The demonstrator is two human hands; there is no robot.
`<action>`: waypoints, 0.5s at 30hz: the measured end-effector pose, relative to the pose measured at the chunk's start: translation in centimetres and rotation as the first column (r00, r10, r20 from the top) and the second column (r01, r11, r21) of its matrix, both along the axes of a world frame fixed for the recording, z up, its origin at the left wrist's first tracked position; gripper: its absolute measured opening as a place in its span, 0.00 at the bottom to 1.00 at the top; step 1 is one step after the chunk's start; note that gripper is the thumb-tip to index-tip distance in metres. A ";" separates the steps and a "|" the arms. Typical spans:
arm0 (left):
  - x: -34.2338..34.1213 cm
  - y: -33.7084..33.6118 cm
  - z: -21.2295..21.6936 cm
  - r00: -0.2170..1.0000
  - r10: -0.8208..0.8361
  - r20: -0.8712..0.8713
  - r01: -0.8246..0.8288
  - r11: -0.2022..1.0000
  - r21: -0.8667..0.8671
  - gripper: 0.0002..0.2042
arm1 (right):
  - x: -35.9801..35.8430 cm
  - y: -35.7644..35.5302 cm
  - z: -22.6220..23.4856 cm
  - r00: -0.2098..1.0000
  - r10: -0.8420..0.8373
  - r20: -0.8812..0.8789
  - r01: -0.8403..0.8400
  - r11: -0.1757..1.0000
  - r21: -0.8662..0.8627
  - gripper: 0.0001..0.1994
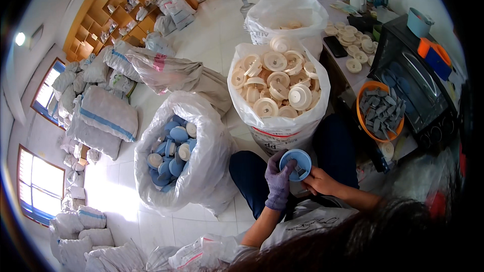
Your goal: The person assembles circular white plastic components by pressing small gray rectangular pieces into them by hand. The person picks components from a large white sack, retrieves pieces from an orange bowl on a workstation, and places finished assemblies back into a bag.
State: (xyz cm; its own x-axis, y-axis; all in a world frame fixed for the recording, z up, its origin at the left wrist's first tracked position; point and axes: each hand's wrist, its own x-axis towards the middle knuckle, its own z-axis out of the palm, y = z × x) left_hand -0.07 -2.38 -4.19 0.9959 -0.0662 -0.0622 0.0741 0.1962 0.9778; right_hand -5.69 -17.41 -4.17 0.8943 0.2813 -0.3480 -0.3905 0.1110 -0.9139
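Above my lap, my left hand (277, 180), in a purple-grey knitted glove, is closed on the left side of a small blue plastic cup (301, 156). Its thumb reaches over the rim into the cup, against a small grey piece (302, 173) inside. My bare right hand (321, 181) grips the cup's lower right side, with some fingers hidden beneath it. Just beyond the cup stands a large white sack (322, 78) full of cream round plastic parts (278, 78). To the left, another sack (143, 158) holds blue round parts (178, 134) mixed with cream ones.
On my right, an orange bowl (361, 116) of grey pieces (383, 108) sits beside a black toaster oven (411, 83). Loose cream parts (354, 53) and a phone (335, 47) lie on the table (339, 73). Stuffed sacks (108, 113) are piled along the left wall.
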 end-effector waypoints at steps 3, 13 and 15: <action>0.7 0.6 -0.5 0.994 0.082 -0.066 -0.091 0.986 -0.139 0.21 | -0.1 -0.9 0.5 0.992 0.075 0.099 -0.062 0.990 -0.123 0.07; 1.1 2.6 -1.7 0.894 -0.330 -0.302 0.054 0.750 -0.659 0.14 | 14.1 -6.4 10.6 0.302 0.458 0.836 0.755 0.421 -0.503 0.16; 0.9 1.8 -1.9 0.874 -0.363 -0.324 0.061 0.743 -0.666 0.14 | 17.1 -7.8 8.9 0.399 0.536 0.744 0.644 0.415 -0.643 0.19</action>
State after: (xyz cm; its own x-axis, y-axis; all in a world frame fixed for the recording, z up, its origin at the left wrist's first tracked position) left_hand 0.82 -0.57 -6.13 0.8359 -0.4455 -0.3207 0.5488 0.6685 0.5018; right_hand 11.43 -25.23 4.70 0.7650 0.3399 0.5471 0.5128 -0.8354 -0.1980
